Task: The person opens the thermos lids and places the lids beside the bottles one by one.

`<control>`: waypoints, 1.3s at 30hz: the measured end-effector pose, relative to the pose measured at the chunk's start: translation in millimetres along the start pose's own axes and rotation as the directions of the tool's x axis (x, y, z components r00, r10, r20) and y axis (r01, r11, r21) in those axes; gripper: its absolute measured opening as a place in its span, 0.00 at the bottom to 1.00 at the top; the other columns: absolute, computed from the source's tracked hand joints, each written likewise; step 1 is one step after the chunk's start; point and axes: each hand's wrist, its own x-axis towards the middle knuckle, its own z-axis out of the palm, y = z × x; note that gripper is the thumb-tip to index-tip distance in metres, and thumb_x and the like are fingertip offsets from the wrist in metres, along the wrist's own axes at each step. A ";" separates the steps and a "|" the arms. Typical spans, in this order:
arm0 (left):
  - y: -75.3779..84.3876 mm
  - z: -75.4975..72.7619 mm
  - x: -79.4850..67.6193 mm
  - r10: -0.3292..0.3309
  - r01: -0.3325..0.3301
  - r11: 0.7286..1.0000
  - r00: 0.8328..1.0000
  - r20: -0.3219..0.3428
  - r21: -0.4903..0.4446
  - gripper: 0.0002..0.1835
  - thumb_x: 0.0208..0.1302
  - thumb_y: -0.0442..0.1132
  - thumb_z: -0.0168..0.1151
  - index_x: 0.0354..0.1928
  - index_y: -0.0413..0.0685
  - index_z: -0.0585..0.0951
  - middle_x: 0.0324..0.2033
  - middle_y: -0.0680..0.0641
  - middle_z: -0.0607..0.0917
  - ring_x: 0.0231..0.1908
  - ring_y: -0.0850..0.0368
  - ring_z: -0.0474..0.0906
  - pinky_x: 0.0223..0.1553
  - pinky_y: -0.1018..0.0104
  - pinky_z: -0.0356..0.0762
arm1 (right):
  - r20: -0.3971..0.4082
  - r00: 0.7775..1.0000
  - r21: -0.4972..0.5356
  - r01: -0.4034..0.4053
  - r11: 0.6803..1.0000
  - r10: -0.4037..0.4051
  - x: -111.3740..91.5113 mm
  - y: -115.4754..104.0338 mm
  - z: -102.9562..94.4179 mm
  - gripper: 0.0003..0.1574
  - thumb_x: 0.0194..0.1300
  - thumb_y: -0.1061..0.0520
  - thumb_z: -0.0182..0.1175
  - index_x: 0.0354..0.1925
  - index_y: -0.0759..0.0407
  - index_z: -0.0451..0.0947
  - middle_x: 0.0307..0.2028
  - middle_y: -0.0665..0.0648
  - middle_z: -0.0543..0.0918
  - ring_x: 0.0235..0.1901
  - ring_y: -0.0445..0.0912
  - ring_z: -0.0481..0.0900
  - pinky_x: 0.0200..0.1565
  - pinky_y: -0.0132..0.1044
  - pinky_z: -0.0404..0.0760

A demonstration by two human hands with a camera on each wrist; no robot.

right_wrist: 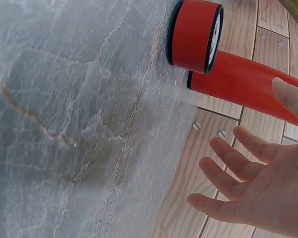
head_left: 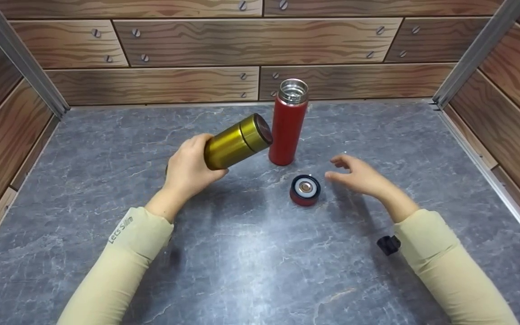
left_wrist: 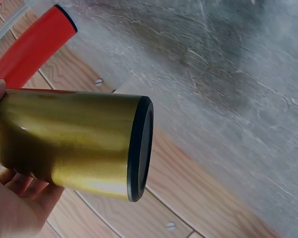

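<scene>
Head view: over the tabletop (head_left: 242, 280), left of its middle, the left hand (head_left: 190, 164) grips a capped gold vacuum flask (head_left: 228, 146), tilted, contents hidden; a firm hold, its lid (head_left: 252, 133) kept clear of the open red vacuum flask (head_left: 288, 128), would likely serve best. That red vacuum flask stands upright right of the middle, toward the tabletop's back edge, its steel mouth (head_left: 292, 93) uncovered, its contents impossible to make out. Just in front, a red flask cap (head_left: 305, 194) lies inner side up, and nearer the right edge the right hand (head_left: 357, 176) hangs empty, fingers apart.
</scene>
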 end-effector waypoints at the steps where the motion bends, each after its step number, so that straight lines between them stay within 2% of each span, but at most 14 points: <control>1: 1.3 0.7 -0.1 0.006 -0.006 1.000 1.000 0.004 0.005 0.35 0.40 0.46 0.73 0.53 0.44 0.74 0.46 0.43 0.82 0.44 0.47 0.77 0.45 0.52 0.77 | 0.000 1.000 0.001 -0.004 1.000 0.004 0.2 -0.5 0.1 0.39 0.65 0.44 0.54 0.63 0.70 0.60 0.62 0.74 0.65 0.63 0.68 0.60 0.63 0.60 0.60; 6: 6.9 3.6 -0.5 0.033 -0.034 0.999 0.999 0.025 0.034 0.36 0.39 0.47 0.73 0.54 0.43 0.74 0.47 0.42 0.81 0.46 0.47 0.77 0.43 0.51 0.78 | 0.006 1.000 0.016 -0.028 0.999 0.028 1.6 -5.2 0.3 0.40 0.68 0.40 0.49 0.64 0.68 0.59 0.64 0.73 0.64 0.65 0.66 0.60 0.63 0.58 0.62; 11: 11.2 6.4 0.2 0.057 -0.059 0.997 0.997 0.049 0.048 0.37 0.38 0.47 0.74 0.54 0.43 0.73 0.49 0.42 0.81 0.49 0.47 0.77 0.45 0.50 0.78 | -0.006 1.000 0.030 -0.009 1.000 0.009 3.7 -13.5 0.9 0.39 0.70 0.40 0.45 0.64 0.68 0.60 0.63 0.72 0.66 0.64 0.65 0.61 0.63 0.57 0.62; 18: 16.3 11.3 3.1 0.088 -0.093 0.993 0.994 0.061 0.077 0.36 0.39 0.47 0.73 0.53 0.43 0.74 0.47 0.44 0.82 0.46 0.47 0.78 0.43 0.51 0.78 | -0.019 1.000 0.104 0.024 0.994 -0.022 8.5 -25.7 0.3 0.36 0.71 0.40 0.42 0.63 0.67 0.62 0.61 0.70 0.68 0.63 0.62 0.65 0.63 0.56 0.62; 24: 21.3 15.3 4.7 0.104 -0.110 0.989 0.992 0.068 0.094 0.35 0.38 0.47 0.73 0.52 0.44 0.74 0.46 0.44 0.82 0.45 0.48 0.78 0.41 0.51 0.79 | -0.026 1.000 0.149 0.015 0.989 -0.011 13.8 -39.0 -1.4 0.37 0.71 0.38 0.41 0.64 0.64 0.61 0.62 0.67 0.68 0.64 0.59 0.64 0.64 0.54 0.61; 31: 26.1 17.8 5.7 0.115 -0.125 0.985 0.989 0.088 0.119 0.34 0.38 0.48 0.73 0.51 0.44 0.74 0.46 0.45 0.82 0.45 0.48 0.78 0.40 0.51 0.79 | -0.056 0.997 0.174 0.054 0.983 -0.045 17.7 -52.9 0.7 0.35 0.72 0.42 0.41 0.63 0.67 0.62 0.61 0.69 0.69 0.63 0.60 0.64 0.65 0.54 0.60; 39: 28.1 20.1 5.8 0.129 -0.140 0.982 0.988 0.090 0.129 0.33 0.38 0.47 0.73 0.50 0.44 0.74 0.44 0.44 0.82 0.44 0.48 0.78 0.39 0.51 0.79 | -0.074 0.996 0.192 0.073 0.979 -0.060 21.2 -66.0 1.7 0.33 0.73 0.44 0.38 0.60 0.68 0.65 0.54 0.70 0.74 0.60 0.60 0.68 0.64 0.54 0.62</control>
